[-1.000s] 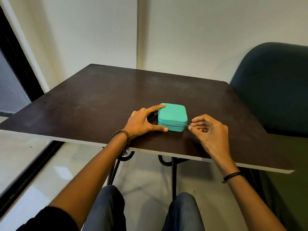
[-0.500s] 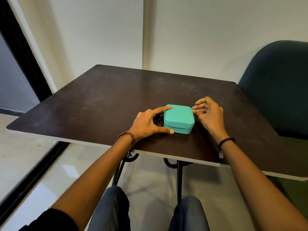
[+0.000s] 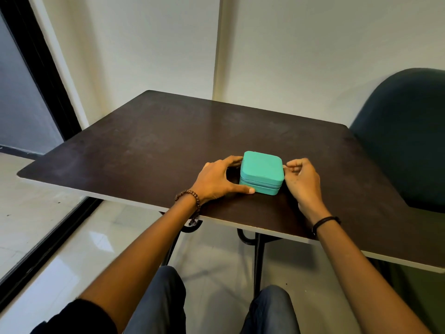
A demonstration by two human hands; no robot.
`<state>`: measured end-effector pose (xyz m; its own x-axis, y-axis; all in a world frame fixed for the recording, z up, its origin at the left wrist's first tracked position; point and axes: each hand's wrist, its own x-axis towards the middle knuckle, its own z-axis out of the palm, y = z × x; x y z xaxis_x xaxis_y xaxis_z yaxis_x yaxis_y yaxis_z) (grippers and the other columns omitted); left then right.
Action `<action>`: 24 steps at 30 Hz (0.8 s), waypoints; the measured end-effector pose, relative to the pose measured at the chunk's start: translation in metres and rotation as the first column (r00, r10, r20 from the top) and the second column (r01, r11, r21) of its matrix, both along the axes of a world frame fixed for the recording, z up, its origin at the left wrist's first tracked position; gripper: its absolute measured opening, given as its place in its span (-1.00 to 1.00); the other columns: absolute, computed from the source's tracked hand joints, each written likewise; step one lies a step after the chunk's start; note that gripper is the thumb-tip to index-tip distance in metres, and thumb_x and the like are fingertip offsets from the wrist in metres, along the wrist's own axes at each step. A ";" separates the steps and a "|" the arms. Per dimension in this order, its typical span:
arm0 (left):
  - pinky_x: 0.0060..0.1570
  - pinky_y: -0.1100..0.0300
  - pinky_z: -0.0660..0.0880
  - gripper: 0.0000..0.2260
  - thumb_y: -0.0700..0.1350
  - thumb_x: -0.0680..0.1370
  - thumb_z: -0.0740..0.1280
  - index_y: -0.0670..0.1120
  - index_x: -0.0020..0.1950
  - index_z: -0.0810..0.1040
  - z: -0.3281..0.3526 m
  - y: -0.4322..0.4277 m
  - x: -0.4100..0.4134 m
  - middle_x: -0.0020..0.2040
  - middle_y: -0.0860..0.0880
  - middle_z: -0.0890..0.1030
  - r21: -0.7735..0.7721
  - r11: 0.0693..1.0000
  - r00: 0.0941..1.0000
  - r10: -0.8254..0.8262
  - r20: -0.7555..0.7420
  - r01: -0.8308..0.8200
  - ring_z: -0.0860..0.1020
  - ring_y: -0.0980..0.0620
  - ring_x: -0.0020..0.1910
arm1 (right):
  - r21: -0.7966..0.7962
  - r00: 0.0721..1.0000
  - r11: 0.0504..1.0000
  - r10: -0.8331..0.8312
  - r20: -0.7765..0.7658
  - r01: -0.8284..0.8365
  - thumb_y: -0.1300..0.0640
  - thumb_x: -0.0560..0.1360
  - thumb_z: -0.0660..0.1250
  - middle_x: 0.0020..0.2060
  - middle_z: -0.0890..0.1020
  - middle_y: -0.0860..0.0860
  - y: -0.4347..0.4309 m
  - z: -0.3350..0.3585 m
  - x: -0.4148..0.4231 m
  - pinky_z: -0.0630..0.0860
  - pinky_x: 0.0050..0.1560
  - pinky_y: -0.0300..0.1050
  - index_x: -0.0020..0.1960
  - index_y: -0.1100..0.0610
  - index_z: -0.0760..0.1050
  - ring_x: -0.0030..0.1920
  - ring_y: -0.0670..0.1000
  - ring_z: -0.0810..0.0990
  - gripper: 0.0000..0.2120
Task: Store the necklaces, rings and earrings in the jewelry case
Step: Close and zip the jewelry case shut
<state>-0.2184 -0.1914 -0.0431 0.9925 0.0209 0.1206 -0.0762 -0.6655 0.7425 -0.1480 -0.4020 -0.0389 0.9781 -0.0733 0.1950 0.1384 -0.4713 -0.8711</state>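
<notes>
The teal jewelry case [image 3: 261, 171] sits closed on the dark table [image 3: 156, 145], near its front edge. My left hand [image 3: 216, 179] holds the case's left side, index finger at the back corner and thumb at the front corner. My right hand [image 3: 302, 182] is against the case's right side with its fingers curled. Its thumb and forefinger pinch together at the zipper line, and they hide the zipper pull. No necklaces, rings or earrings are in view.
A dark green chair [image 3: 404, 136] stands at the table's right side. Walls close in behind the table and a dark-framed glass door [image 3: 29, 97] is to the left. My knees are under the table's front edge.
My right hand moved from the case's front right corner along the right side towards the back, staying pinched at the zipper line. The left hand kept its hold.
</notes>
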 end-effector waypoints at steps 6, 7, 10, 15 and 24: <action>0.38 0.02 0.34 -0.25 0.16 0.38 0.52 0.03 0.51 0.33 0.001 0.000 -0.006 0.40 0.03 0.50 -0.081 0.996 0.999 0.040 -0.005 -0.041 0.44 0.07 0.38 | 0.076 0.999 0.997 0.007 -0.045 -0.003 0.15 0.64 0.28 0.02 0.56 -0.08 0.003 -0.006 -0.021 0.40 -0.23 -0.34 0.15 0.06 0.53 -0.08 -0.18 0.51 -0.89; 0.38 0.02 0.35 -0.26 0.16 0.39 0.51 0.03 0.51 0.33 0.002 0.000 -0.007 0.41 0.03 0.49 -0.096 0.994 0.999 0.042 -0.005 -0.043 0.44 0.07 0.39 | 0.080 0.999 0.997 0.020 -0.046 -0.017 0.14 0.65 0.27 0.03 0.56 -0.09 0.005 -0.006 -0.023 0.38 -0.23 -0.35 0.17 0.05 0.54 -0.05 -0.17 0.51 -0.87; 0.38 0.02 0.34 -0.29 0.14 0.42 0.49 0.03 0.52 0.33 0.002 0.003 -0.009 0.43 0.02 0.47 -0.137 0.989 0.999 0.052 0.008 -0.051 0.40 0.06 0.41 | 0.097 0.996 0.993 0.078 -0.050 -0.072 0.08 0.67 0.24 0.09 0.55 -0.10 0.011 -0.004 -0.026 0.38 -0.21 -0.36 0.24 0.04 0.54 0.10 -0.13 0.50 -0.80; 0.32 0.13 0.40 -0.35 0.01 0.43 0.52 -0.02 0.48 0.40 0.006 0.017 -0.011 0.37 -0.01 0.52 -0.235 0.969 0.996 0.085 0.037 -0.074 0.45 0.14 0.26 | 0.213 0.985 0.971 0.133 -0.111 -0.107 -0.03 0.64 0.27 0.16 0.62 -0.07 0.030 -0.009 -0.015 0.61 0.14 -0.04 0.13 -0.03 0.56 0.18 -0.06 0.60 -0.85; 0.01 0.40 0.47 -0.44 -0.10 0.47 0.50 -0.10 0.44 0.43 0.016 0.095 0.024 0.27 -0.02 0.59 -0.129 0.971 0.975 0.211 0.066 -0.201 0.54 0.19 0.01 | 0.240 0.907 0.892 0.412 -0.085 -0.382 0.09 0.60 0.33 0.13 0.64 -0.01 0.114 0.004 0.016 0.63 0.14 -0.05 0.18 0.06 0.53 0.06 -0.08 0.66 -0.83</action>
<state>-0.1945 -0.0961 -0.0273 0.9527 0.2429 0.1826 -0.0087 -0.5789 0.8154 -0.1320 -0.2876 -0.0353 0.9496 0.3010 0.0874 0.1533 -0.2026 -0.9672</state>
